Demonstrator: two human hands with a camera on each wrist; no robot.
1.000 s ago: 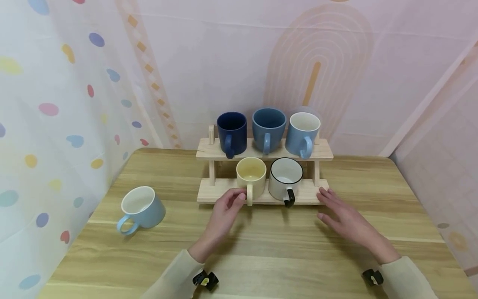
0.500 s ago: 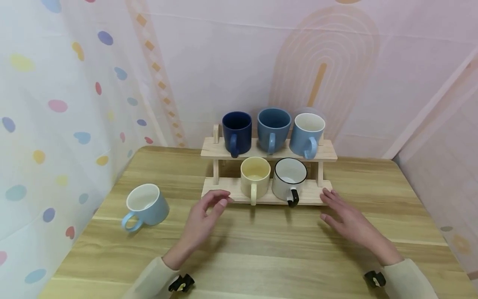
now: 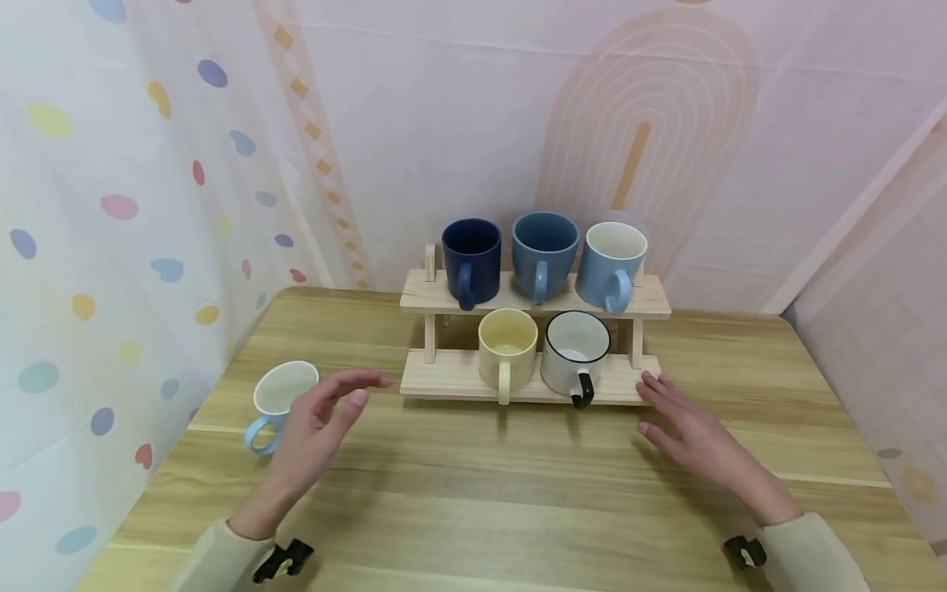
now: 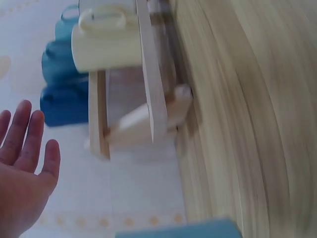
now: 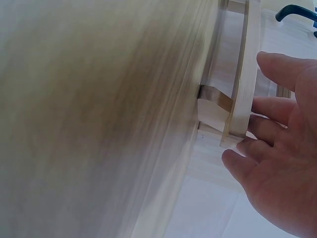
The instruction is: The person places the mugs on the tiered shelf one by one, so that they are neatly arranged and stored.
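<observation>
My left hand (image 3: 314,432) holds nothing and hovers over the table's left part, fingers relaxed. In the head view it overlaps a light blue mug (image 3: 284,388) with a white inside, hiding that mug's right side. My right hand (image 3: 691,432) rests with its fingertips at the right end of the wooden rack's (image 3: 436,376) lower shelf. On that shelf stand a yellow mug (image 3: 507,353) and a white mug with a black rim and handle (image 3: 565,353). The upper shelf carries a navy mug (image 3: 477,263), a mid-blue mug (image 3: 545,247) and another light blue mug (image 3: 602,267).
The wooden table (image 3: 518,510) runs back to a patterned curtain (image 3: 444,123) behind the rack. More curtain hangs along the left and right sides. Black wrist cameras sit at both cuffs.
My left hand has let go of the yellow mug's handle and moved left across the table to the lone light blue mug. My right hand stays at the rack's end.
</observation>
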